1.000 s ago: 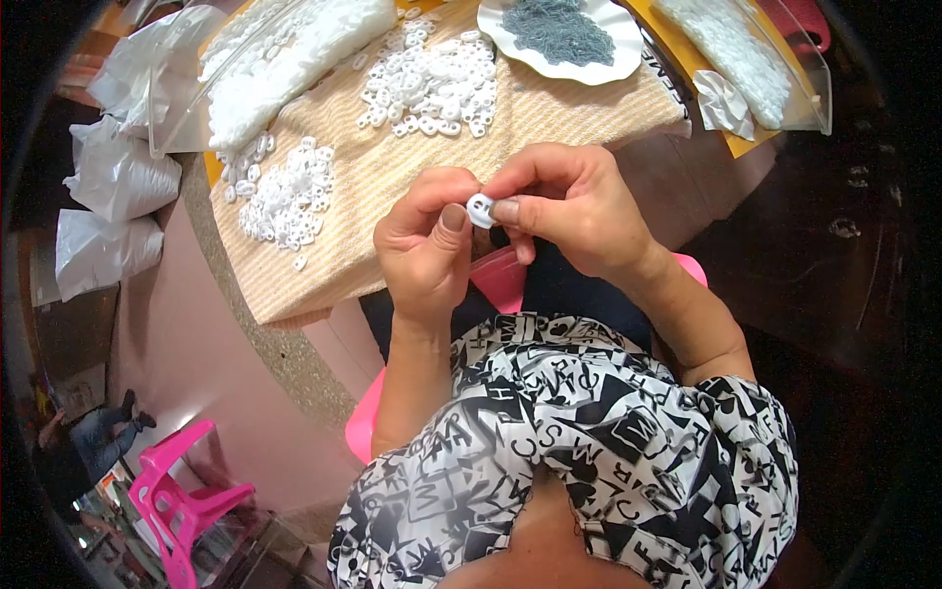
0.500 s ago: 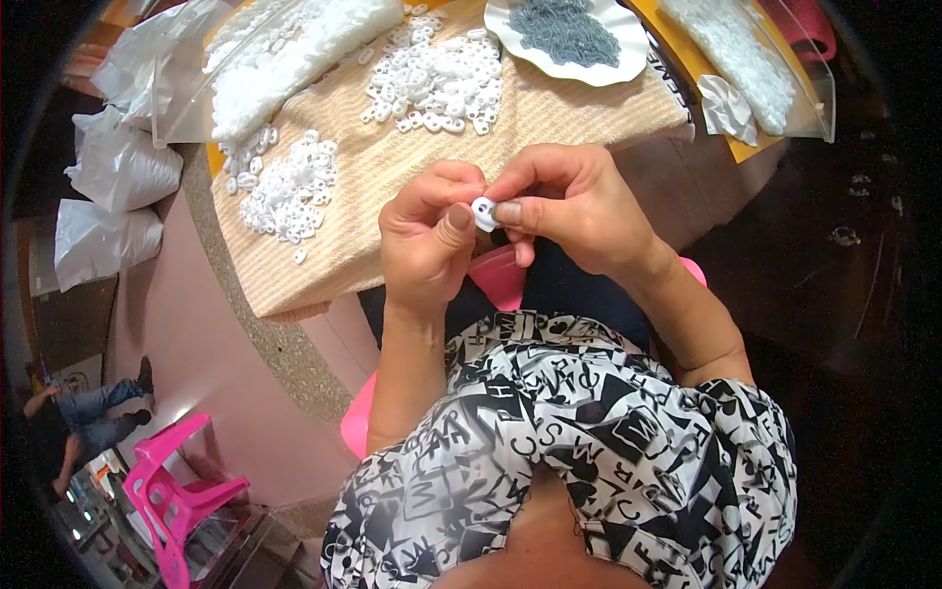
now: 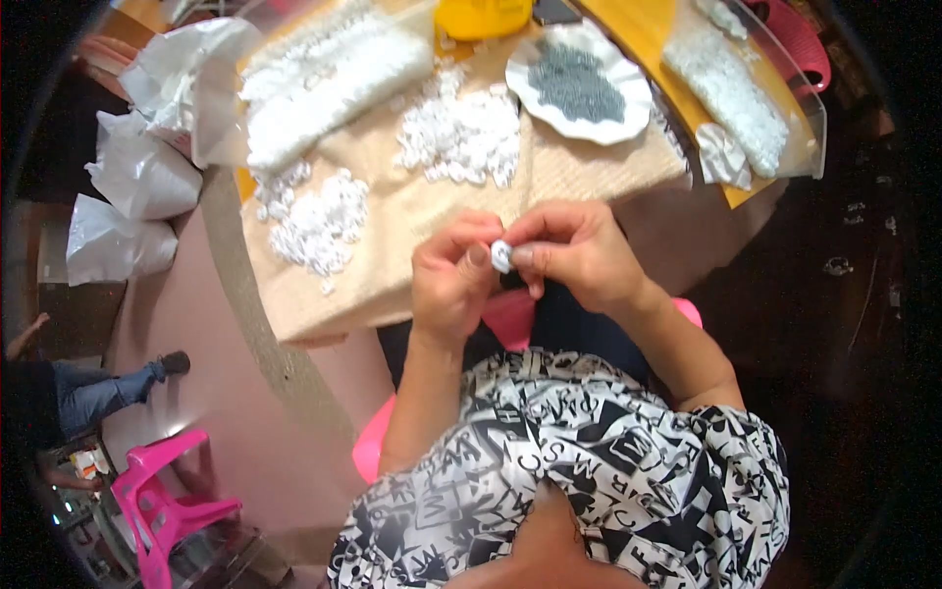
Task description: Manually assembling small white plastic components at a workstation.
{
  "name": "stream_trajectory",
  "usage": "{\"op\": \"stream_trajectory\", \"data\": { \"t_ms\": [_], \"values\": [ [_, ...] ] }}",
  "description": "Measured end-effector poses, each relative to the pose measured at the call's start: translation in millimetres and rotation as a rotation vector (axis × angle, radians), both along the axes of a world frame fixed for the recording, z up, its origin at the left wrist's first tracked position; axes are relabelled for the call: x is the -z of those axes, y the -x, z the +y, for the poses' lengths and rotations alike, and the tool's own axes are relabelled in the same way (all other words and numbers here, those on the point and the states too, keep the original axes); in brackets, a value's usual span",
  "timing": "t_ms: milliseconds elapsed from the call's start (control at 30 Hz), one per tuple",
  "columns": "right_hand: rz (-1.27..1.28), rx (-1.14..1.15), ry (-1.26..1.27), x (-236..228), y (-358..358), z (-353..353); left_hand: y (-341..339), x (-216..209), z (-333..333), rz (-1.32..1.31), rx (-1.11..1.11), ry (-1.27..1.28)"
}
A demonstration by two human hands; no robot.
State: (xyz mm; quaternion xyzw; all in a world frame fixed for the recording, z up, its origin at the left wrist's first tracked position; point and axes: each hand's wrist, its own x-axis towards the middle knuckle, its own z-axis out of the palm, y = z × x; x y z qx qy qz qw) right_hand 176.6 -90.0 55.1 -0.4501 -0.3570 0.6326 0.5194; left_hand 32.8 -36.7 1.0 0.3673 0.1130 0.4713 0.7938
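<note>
In front of my chest, both hands meet over one small white plastic piece with a dark hole in its face. My left hand pinches it from the left with thumb and fingertips. From the right, the thumb and forefinger of my right hand press on it too. Beyond them, a pile of similar white pieces lies on the beige striped cloth, and a second white pile sits farther left. A white wavy-rimmed plate holds many thin dark grey pieces, too blurred to name.
Clear bags of white parts lie at the table's far left and far right. Crumpled white paper is beside the right bag. A yellow container stands at the back. White sacks, a pink chair and another person's legs are left.
The view has tilted, so the whole scene sits lower and the yellow container shows at the back. My hands keep their pinch on the white piece. At left, the other person's legs have shifted.
</note>
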Motion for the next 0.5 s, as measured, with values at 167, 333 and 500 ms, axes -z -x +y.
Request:
{"op": "stream_trajectory", "data": {
  "t_ms": [167, 333, 500],
  "values": [
    [-0.080, 0.082, -0.092, -6.5, 2.0, 14.3, -0.7, -2.3, 2.0, 0.057, -0.053, 0.029],
    [-0.503, 0.183, -0.311, -35.4, -4.7, 84.8, 37.3, 34.3, 18.4, 0.031, 0.009, 0.156],
    [-0.997, 0.538, -0.489, -45.2, -107.4, 213.7, 0.2, 24.8, 7.8, 0.689, -0.560, -0.592]
  ]
}}
